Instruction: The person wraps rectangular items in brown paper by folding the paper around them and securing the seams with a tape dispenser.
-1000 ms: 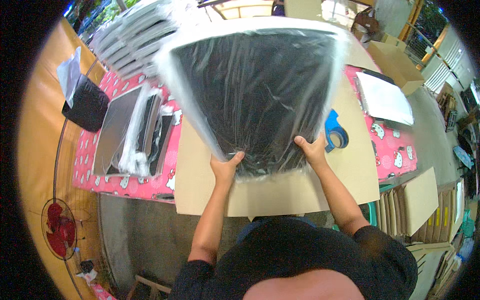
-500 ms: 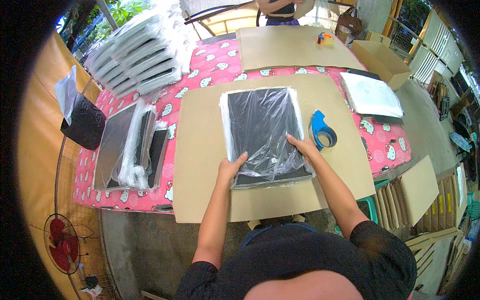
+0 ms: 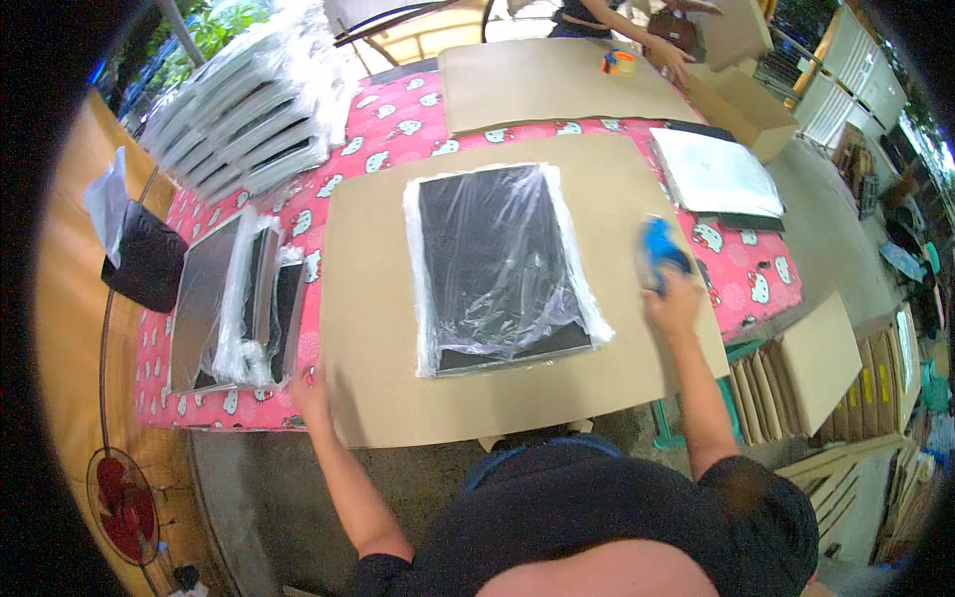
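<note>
A flat black panel in clear plastic wrap (image 3: 497,264) lies on a large cardboard sheet (image 3: 373,298), with white padding along its sides. Neither hand touches it. To its right, my right hand (image 3: 676,304) is closed around a blue tape dispenser (image 3: 661,249), both smeared by motion. Over at the sheet's left edge is my left hand (image 3: 311,400), blurred, close to a group of plastic-wrapped dark panels (image 3: 231,308). Whether its fingers grip the cardboard edge I cannot tell.
A pink patterned cloth (image 3: 373,159) covers the table. Wrapped panels (image 3: 249,114) are piled at the back left. A second cardboard sheet (image 3: 547,90) bears an orange tape roll (image 3: 622,63). Another person's hand (image 3: 668,55) reaches near an open box (image 3: 746,109). White packets (image 3: 721,174) lie at right.
Both hands have left the wrapped panel. My right hand has taken hold of the tape dispenser and moved it; my left has gone to the cardboard's left edge. The other person's arm reaches rightward.
</note>
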A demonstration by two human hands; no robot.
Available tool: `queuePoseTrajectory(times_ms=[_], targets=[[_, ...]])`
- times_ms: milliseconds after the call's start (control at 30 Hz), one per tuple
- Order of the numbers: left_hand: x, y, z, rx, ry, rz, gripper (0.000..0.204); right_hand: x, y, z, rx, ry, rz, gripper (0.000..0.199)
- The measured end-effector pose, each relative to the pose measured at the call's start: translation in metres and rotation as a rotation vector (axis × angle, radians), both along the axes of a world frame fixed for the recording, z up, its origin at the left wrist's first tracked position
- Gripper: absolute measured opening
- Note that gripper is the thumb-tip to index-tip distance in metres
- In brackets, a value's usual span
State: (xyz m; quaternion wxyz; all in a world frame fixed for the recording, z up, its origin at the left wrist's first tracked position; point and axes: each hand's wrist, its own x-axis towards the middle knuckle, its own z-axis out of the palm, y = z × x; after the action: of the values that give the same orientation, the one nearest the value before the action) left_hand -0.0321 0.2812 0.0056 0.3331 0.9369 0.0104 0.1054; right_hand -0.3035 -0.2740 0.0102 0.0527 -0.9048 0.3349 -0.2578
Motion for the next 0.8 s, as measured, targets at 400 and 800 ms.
queuePoseTrajectory(times_ms=[400,800], targets=[[-0.096,0.031,-0.001,-0.382,0.04,0.291,0.026,-0.088,-0.081,0.01,-0.174,0.057,-0.46,0.064],[-0.105,0.014,0.03,0.029,-0.238,0.116,0.012,-0.107,-0.106,-0.015,0.146,0.254,-0.258,0.033]])
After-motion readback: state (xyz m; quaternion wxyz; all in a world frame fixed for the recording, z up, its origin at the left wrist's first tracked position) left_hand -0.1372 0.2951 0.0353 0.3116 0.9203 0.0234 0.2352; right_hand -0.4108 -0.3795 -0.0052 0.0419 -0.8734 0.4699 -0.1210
